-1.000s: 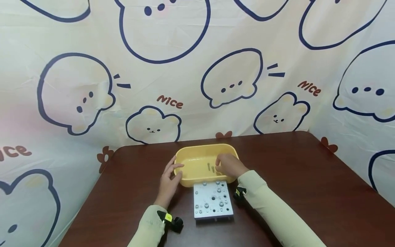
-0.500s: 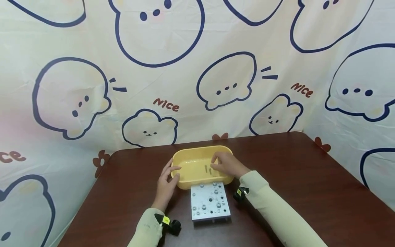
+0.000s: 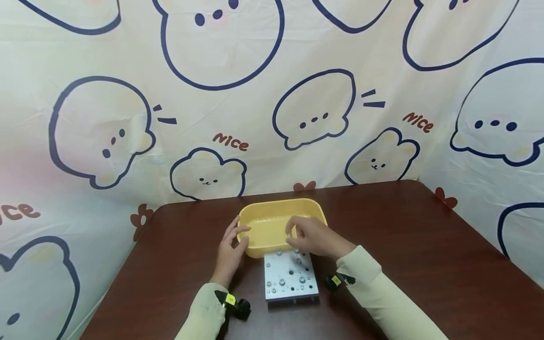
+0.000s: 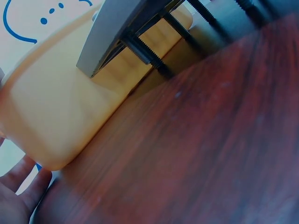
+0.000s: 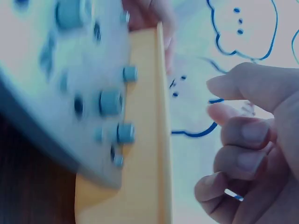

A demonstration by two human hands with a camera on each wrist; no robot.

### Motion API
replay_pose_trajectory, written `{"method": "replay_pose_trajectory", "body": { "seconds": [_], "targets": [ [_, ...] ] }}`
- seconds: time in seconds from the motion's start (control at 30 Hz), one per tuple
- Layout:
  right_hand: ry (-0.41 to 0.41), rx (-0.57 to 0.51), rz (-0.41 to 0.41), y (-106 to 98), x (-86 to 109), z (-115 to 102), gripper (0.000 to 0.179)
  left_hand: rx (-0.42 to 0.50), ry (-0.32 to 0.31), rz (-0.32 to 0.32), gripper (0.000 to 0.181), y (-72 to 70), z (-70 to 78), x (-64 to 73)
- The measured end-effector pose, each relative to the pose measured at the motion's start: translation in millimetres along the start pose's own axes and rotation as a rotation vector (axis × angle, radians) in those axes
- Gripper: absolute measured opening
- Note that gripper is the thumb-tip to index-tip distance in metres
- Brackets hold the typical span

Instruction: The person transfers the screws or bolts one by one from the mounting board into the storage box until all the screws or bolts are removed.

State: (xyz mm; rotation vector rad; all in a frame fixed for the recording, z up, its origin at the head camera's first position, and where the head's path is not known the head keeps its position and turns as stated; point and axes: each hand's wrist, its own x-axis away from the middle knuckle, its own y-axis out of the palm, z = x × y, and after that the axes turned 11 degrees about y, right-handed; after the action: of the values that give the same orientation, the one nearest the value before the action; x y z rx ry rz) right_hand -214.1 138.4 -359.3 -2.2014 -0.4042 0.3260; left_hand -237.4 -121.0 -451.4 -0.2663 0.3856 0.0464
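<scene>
Yellow tray (image 3: pixel 265 231) on the desk (image 3: pixel 382 217), toward the far side, one long wall facing the person. Grey plate (image 3: pixel 282 272) directly in front of the tray, nearer the person, with its far edge close to the tray's front wall; cannot tell about contact there. Across the plate's top, bolts (image 3: pixel 282 282) of different sizes, heads raised, with dark round holes between. Under the plate, threaded legs (image 4: pixel 142 50) down to the desk, with open space between plate and desk in the left wrist view.

Left hand (image 3: pixel 229 251) at the tray's left end, fingers spread apart, touching the rim, with forefinger over it and thumb by the near corner. Right hand (image 3: pixel 316 234) over the tray's right half, near the front wall, back of hand upward. Thumb and forefinger tips close to each other, with a narrow gap in the right wrist view; other fingers curled toward the palm. Cannot tell of anything small caught there.

On both arms, pale sleeves (image 3: pixel 376 278); on both wrists, black cameras (image 3: pixel 241 309) with yellow labels. Behind the desk and along its sides, pale cloth (image 3: pixel 314 42) with blue-outlined cartoon heads, brown flowers and the red word "Nice".
</scene>
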Motion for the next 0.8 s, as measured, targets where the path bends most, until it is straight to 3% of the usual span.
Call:
{"method": "replay_pose_trajectory", "body": {
  "seconds": [0.13, 0.37, 0.53, 0.63, 0.8],
  "targets": [
    [-0.058, 0.023, -0.042, 2, 13.0, -11, 0.014, 0.011, 0.009, -0.012, 0.023, 4.2, -0.4, -3.7],
    [-0.029, 0.026, -0.187, 10, 27.0, -29, 0.020, 0.007, 0.007, -0.014, 0.023, 5.6, 7.3, -4.8],
    [-0.084, 0.019, -0.262, 18, 30.1, -39, 0.022, 0.014, 0.010, -0.009, 0.025, 2.8, 5.1, -5.6],
    [-0.128, 0.078, -0.282, 23, 31.7, -44, 0.018, 0.011, 0.021, -0.001, 0.024, 2.0, -1.2, -5.5],
    [-0.121, 0.156, -0.347, 31, 36.1, -52, 0.009, 0.020, 0.026, -0.001, 0.023, -1.6, -0.1, -1.6]
  ]
}}
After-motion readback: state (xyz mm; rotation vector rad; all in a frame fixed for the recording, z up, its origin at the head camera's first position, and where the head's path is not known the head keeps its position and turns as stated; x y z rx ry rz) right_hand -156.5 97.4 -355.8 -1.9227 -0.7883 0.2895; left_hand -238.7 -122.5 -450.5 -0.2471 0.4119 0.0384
